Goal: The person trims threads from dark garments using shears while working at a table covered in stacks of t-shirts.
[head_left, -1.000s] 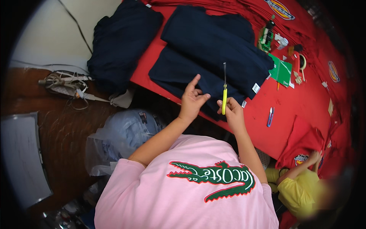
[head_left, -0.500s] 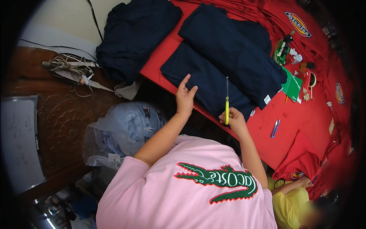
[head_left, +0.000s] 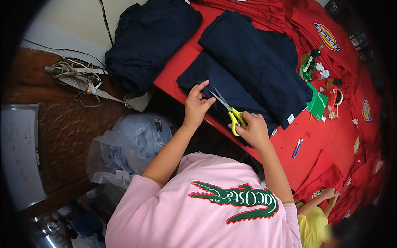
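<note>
Yellow-handled scissors (head_left: pixel 234 118) are in my right hand (head_left: pixel 254 129), its fingers in the handle loops. The blades stand slightly apart and point up and left, their tips close to my left thumb. My left hand (head_left: pixel 196 108) is over the near left edge of a folded navy garment (head_left: pixel 225 76), index finger and thumb spread and the other fingers partly bent. Nothing can be made out in it. Beyond lies another navy garment (head_left: pixel 254 58), partly over the first, with a white tag (head_left: pixel 290 118) at its near right corner.
A navy pile (head_left: pixel 151 41) lies at the far left. On the red-covered table (head_left: pixel 285 142) are blue thread snips (head_left: pixel 297 148), a green card (head_left: pixel 317 103) and red garments (head_left: pixel 326 70). Clear-bagged blue clothing (head_left: pixel 134 140) sits at left. A co-worker in yellow (head_left: pixel 314 225) handles red cloth at lower right.
The scissors have turned from upright to slanting up-left, nearer my left hand, and their blades have parted. My left fingers have bent somewhat. The co-worker's hands have shifted.
</note>
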Tool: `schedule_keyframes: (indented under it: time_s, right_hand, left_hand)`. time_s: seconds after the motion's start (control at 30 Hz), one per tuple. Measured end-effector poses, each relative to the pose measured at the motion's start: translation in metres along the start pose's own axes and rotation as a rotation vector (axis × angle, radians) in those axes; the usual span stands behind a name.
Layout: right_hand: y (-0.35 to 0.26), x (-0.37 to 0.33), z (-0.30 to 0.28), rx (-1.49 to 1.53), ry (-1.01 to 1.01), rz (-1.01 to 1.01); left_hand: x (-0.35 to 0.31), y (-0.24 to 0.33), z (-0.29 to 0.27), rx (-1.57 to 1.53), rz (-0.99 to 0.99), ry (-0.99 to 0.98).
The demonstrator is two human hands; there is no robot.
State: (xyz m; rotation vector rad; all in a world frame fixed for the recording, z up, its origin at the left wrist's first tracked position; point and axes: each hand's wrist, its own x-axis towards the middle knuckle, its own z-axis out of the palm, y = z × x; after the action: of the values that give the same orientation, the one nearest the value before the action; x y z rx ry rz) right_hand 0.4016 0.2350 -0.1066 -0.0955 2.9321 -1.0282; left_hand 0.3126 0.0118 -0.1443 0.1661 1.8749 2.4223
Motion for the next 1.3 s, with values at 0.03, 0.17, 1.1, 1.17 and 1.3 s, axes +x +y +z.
schedule_keyframes:
  time_s: [0.03, 0.17, 1.1, 1.17, 1.3]
  right_hand:
    - [-0.002, 0.003, 0.0, -0.002, -0.003, -0.009]
    - [-0.007, 0.009, 0.003, -0.018, -0.007, -0.041]
    - [-0.023, 0.047, 0.023, 0.135, -0.071, 0.011]
    - [-0.028, 0.055, 0.021, 0.085, -0.09, 0.005]
    - [-0.036, 0.066, 0.019, 0.045, -0.094, 0.001]
  left_hand:
    - [0.0, 0.003, 0.0, 0.016, 0.03, 0.011]
    - [0.003, -0.013, -0.019, 0.051, -0.012, 0.024]
    - [0.028, -0.005, -0.033, -0.045, -0.036, 0.034]
    - [0.03, 0.002, -0.033, -0.077, -0.043, 0.013]
    - [0.034, 0.002, -0.042, -0.078, -0.047, -0.031]
